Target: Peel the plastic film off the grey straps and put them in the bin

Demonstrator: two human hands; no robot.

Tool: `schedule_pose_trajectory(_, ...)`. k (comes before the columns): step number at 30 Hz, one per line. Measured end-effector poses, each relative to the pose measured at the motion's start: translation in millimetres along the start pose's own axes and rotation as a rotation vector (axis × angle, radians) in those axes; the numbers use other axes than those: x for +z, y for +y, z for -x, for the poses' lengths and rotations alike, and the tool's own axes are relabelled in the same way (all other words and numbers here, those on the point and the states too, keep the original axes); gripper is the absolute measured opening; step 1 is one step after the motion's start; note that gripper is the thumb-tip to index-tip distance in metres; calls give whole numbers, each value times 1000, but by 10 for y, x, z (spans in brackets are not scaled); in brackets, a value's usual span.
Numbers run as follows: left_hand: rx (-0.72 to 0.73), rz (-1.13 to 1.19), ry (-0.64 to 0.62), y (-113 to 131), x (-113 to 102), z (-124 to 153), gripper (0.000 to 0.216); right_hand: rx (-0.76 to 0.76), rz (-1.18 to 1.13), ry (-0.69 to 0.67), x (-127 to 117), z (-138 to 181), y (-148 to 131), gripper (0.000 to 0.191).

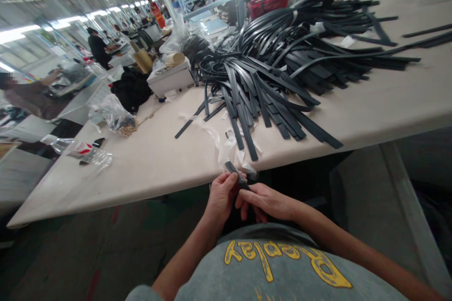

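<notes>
Close to my body, at the table's front edge, both hands grip one dark strap (231, 168). My left hand (221, 193) pinches it near its upper end, the thumb lying on top. Just below, my right hand (263, 200) has its fingers closed around the same strap. Some clear plastic (250, 171) hangs by the strap; whether it is wrapped round it I cannot tell. Beyond my hands a large heap of dark straps (247, 80) spreads over the table, several loose ends pointing towards me. The strap's lower part is hidden by my right hand.
The pale table (141, 164) carries a white box (171, 80), a black cloth bundle (130, 89), a plastic bag of small brass-coloured parts (118, 117) and a clear plastic bottle (83, 150). A red basket (270, 3) stands behind the straps. Other people work at the far left.
</notes>
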State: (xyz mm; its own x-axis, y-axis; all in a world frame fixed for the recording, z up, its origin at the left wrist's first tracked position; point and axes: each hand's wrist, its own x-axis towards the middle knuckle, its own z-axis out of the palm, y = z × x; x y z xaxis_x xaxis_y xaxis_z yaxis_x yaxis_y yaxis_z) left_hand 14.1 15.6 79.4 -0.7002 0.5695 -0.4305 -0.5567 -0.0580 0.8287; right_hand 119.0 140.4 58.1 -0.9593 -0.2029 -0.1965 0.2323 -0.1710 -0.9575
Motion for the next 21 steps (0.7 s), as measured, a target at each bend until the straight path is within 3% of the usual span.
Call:
schedule_pose_trajectory(3, 97, 102, 110, 107, -120, -32, 35, -10, 267, 144, -51, 192, -72, 43)
schedule_pose_trajectory(5, 108, 139, 152, 139, -165, -21, 35, 35, 318, 179, -70, 297, -55, 43)
schedule_pose_trajectory(11, -67, 84, -56, -177, -56, 156, 31, 85, 318, 221, -9, 221, 54, 45)
schedule_pose_trajectory(17, -22, 64, 51, -266, -146, 172, 29, 141, 402, 208, -132, 542, 145, 46)
schedule_pose_trajectory(21, -90, 41, 12, -329, -86, 211, 33, 128, 381, 277, -50, 556, 189, 44)
